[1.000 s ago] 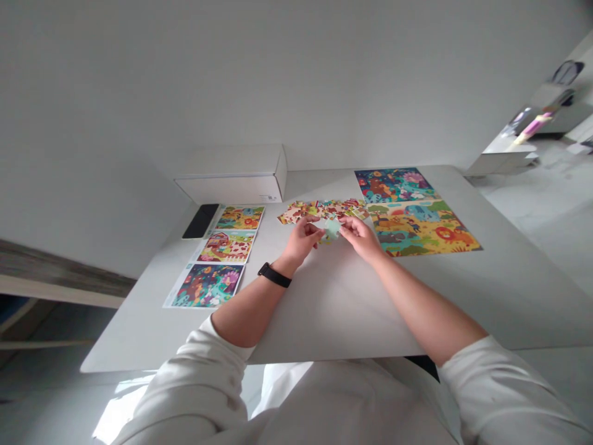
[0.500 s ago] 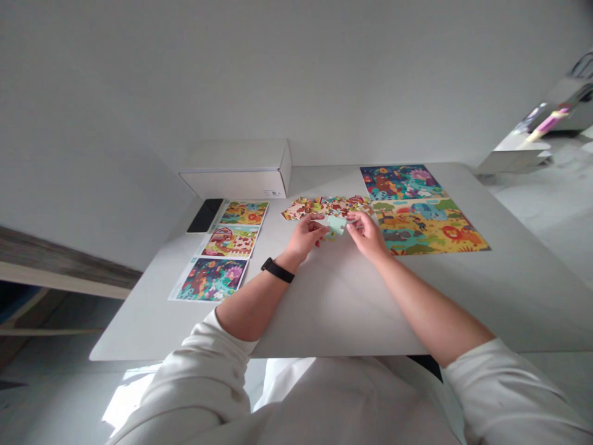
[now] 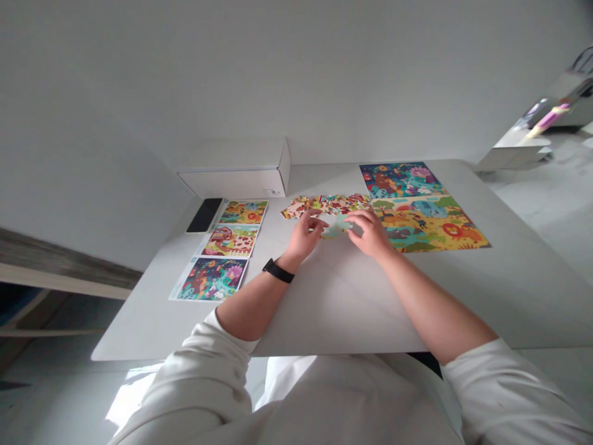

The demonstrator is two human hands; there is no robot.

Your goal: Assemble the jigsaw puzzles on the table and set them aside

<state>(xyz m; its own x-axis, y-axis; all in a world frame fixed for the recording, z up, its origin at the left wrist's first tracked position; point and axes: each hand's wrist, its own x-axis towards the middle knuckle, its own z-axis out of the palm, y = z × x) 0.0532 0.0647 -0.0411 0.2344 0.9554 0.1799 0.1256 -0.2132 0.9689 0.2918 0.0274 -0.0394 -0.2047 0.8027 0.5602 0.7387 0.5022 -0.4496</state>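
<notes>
My left hand [image 3: 304,233] and my right hand [image 3: 369,231] meet near the middle of the white table [image 3: 343,296], fingers curled around a pale green puzzle piece [image 3: 335,226] held between them. Just beyond the hands lies a heap of loose puzzle pieces [image 3: 324,205]. To the right of my right hand lie two finished puzzles, a yellow savanna one [image 3: 428,225] and a dark blue one [image 3: 398,179] behind it. A black watch [image 3: 278,271] sits on my left wrist.
A sheet with three colourful reference pictures [image 3: 222,250] lies at the table's left. A black phone [image 3: 204,214] rests beside it. A white box [image 3: 236,168] stands at the back against the wall. A shelf with objects [image 3: 537,133] is at the far right.
Both hands have dropped slightly towards the table with the pale green piece, and the right hand's fingers now cover more of it. The camera view shifted a little.
</notes>
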